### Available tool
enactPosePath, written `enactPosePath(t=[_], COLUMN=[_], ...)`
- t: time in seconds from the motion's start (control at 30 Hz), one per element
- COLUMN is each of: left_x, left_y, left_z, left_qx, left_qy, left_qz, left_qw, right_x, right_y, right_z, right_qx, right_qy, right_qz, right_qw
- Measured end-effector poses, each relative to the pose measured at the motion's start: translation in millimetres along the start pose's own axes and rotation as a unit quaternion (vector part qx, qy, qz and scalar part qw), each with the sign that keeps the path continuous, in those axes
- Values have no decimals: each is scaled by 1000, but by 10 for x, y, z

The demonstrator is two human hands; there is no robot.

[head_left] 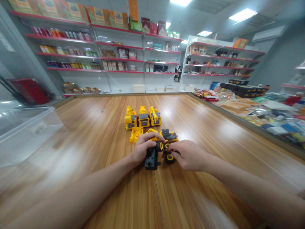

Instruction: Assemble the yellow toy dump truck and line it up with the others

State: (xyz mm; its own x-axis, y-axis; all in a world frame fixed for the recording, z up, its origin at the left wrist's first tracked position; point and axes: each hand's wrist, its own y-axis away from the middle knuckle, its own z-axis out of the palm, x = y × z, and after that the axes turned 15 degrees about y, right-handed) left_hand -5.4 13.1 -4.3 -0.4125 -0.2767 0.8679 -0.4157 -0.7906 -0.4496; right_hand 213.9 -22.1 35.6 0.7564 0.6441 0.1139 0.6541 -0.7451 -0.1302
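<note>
On the wooden table (100, 178) my left hand (143, 148) is curled over a black toy chassis (152, 159) with a yellow wheel. My right hand (188, 154) is closed round a small black and yellow wheel (169, 157) at the chassis's right side. Just beyond my fingers lie a yellow toy scoop (135, 133) and a partly built yellow and grey toy vehicle (169, 136). Farther back, three finished yellow construction toys (142, 117) stand side by side in a row.
A clear plastic bin (23, 130) sits at the table's left edge. Packaged goods (257, 109) are piled along the right side past a raised rim. Store shelves (119, 54) with red edges line the back wall. A red case (30, 90) stands at far left.
</note>
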Motion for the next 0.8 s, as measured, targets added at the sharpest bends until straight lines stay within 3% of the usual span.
enactPosePath(t=[0.2,0.33,0.53,0.8], left_x=[-70,-101,-60,33], left_y=[-6,-13,0,-49], left_z=[1,16,55,61], left_qx=[30,12,-6,123], left_qy=[74,162,206,318], left_qz=[13,10,-28,-109], left_qw=[997,987,978,934], right_x=[9,14,-8,-33], right_y=[-6,5,26,14], right_z=[21,23,23,25], right_qx=[-28,-29,-19,7], right_qy=[29,32,15,-12], right_qz=[10,-3,-23,-31], right_qw=[999,999,999,999])
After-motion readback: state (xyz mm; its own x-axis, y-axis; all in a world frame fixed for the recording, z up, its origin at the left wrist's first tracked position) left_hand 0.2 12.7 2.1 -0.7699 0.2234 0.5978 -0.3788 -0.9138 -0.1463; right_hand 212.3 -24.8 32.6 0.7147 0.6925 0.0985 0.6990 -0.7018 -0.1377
